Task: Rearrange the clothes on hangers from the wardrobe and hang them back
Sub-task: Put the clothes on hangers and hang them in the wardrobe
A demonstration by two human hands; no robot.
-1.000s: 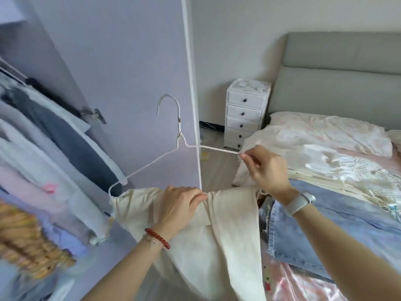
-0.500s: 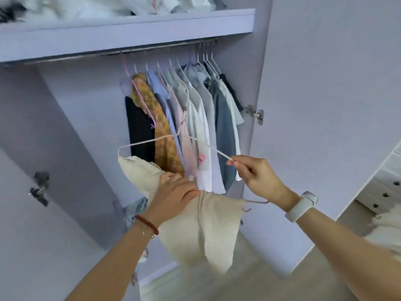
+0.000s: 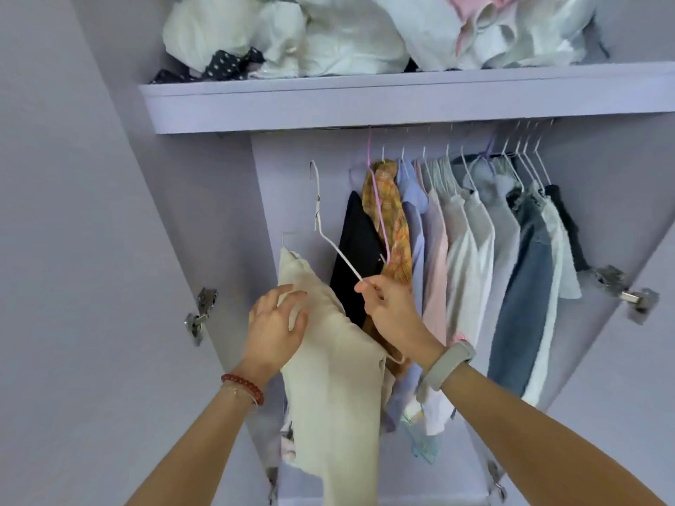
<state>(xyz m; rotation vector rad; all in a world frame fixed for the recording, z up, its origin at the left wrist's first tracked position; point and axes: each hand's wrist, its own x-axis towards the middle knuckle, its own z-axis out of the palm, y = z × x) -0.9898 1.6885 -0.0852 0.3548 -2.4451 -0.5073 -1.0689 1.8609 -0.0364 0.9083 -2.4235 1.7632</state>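
Two hands, left [image 3: 274,325] and right [image 3: 389,308], one white hanger [image 3: 336,250], one cream garment [image 3: 336,367], one shelf [image 3: 365,100]

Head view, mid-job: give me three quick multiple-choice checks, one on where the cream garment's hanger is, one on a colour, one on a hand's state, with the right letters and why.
1. Where is the white hanger carrying the cream garment?
A. hooked on the rail
B. held left of the hung clothes, hook free
C. lying on the top shelf

2. What colour is the bracelet on the left wrist?
A. red
B. green
C. black

3. What is the right hand doing?
A. hanging idle
B. pressing flat on the door
C. pinching the hanger's wire arm

Answers:
1 B: its hook stands below the rail, beside the black garment.
2 A: red beads circle the wrist.
3 C: fingertips close on the wire, while the left hand rests on the cream cloth.
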